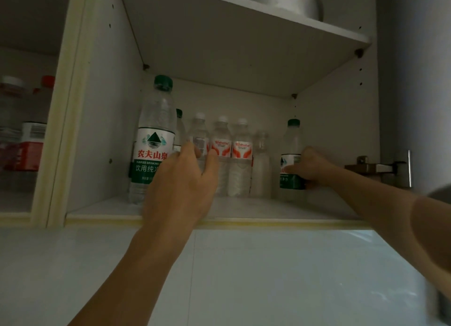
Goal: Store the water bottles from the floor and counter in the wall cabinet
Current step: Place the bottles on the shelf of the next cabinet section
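In the cabinet [102, 130], green-capped bottle [291, 155] within right-hand fingers [291, 169].

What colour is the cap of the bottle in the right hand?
Green. The bottle in the right hand shows it clearly in the head view.

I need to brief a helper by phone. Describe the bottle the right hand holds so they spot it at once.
Look in the open wall cabinet, lower shelf, far right. The green-capped bottle stands there alone, gripped by the right hand. A gap separates it from the white-capped bottles.
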Action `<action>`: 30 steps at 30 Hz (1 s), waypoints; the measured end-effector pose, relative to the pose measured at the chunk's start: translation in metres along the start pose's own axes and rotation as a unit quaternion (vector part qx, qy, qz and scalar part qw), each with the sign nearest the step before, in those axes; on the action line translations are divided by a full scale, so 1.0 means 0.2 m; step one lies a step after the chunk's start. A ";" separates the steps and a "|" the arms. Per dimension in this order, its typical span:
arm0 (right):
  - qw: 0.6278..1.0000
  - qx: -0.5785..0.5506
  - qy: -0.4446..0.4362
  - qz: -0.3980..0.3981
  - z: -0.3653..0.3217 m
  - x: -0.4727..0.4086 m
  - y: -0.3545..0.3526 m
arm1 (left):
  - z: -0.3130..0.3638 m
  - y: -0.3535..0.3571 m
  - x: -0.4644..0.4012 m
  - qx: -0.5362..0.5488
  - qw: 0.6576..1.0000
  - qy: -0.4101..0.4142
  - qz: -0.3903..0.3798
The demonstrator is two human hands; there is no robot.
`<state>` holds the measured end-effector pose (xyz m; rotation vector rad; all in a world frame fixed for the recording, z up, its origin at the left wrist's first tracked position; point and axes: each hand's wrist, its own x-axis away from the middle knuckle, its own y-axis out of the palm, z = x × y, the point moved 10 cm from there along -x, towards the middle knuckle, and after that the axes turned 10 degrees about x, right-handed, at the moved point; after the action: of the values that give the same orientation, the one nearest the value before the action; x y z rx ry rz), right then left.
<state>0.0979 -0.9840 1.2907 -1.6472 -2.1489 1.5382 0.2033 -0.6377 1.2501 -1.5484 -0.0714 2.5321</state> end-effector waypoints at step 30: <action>0.825 0.517 -0.205 0.102 -0.21 -0.08 0.11 | 0.02 0.03 -0.01 -0.024 0.999 0.024 -0.011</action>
<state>0.1429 -0.9687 1.3055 -1.1819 -0.7811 2.5940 0.2001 -0.6428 1.2525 -1.6158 -0.1426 2.4919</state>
